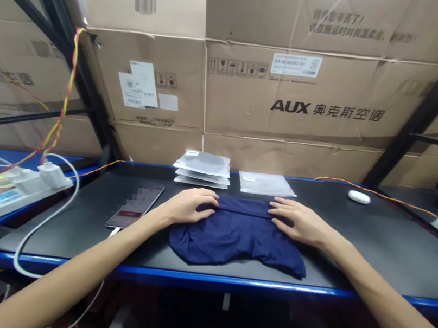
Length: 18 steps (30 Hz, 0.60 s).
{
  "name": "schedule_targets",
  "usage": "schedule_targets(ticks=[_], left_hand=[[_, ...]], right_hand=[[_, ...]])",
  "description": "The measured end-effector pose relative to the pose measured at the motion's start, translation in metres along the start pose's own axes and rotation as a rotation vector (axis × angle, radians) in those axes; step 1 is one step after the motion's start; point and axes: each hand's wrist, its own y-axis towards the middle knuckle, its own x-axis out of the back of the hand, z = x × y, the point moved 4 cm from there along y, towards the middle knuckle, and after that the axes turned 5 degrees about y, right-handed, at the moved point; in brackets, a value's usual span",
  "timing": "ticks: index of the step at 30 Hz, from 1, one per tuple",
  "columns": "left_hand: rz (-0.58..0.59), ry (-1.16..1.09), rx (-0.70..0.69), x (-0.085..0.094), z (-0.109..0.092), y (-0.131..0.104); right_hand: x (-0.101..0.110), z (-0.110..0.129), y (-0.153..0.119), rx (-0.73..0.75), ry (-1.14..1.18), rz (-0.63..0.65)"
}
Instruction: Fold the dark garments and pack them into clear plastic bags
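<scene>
A dark blue cloth point(238, 238) lies on the black tabletop in the middle, its upper edge folded into a straight band and its lower part wrinkled. My left hand point(193, 205) rests on the cloth's upper left corner, fingers bent with a gap between thumb and fingers. At the upper right corner, my right hand point(298, 221) touches the cloth with its fingers spread. Just behind the cloth are a stack of flat translucent packets point(203, 164) on the left and a separate flat packet point(266, 184) on the right.
Left of the cloth lies a phone point(136, 207) with a white cable. A power strip point(13, 191) sits at the far left. A white oval case point(359, 197) lies at the back right. Large cardboard boxes point(244, 107) stand behind the black table point(387, 249).
</scene>
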Motion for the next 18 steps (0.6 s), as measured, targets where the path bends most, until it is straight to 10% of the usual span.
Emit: schedule_targets(ticks=[3,10,18], left_hand=[[0.015,-0.116,0.024,0.011,-0.007,-0.002],[0.473,-0.366,0.069,0.026,-0.031,-0.031],[0.359,-0.403,0.064,0.029,-0.031,-0.043]], right_hand=[[0.008,0.008,-0.006,0.020,0.088,-0.075],[0.017,0.051,-0.042,0.011,0.389,0.087],[0.012,0.053,-0.057,-0.053,0.367,0.022]])
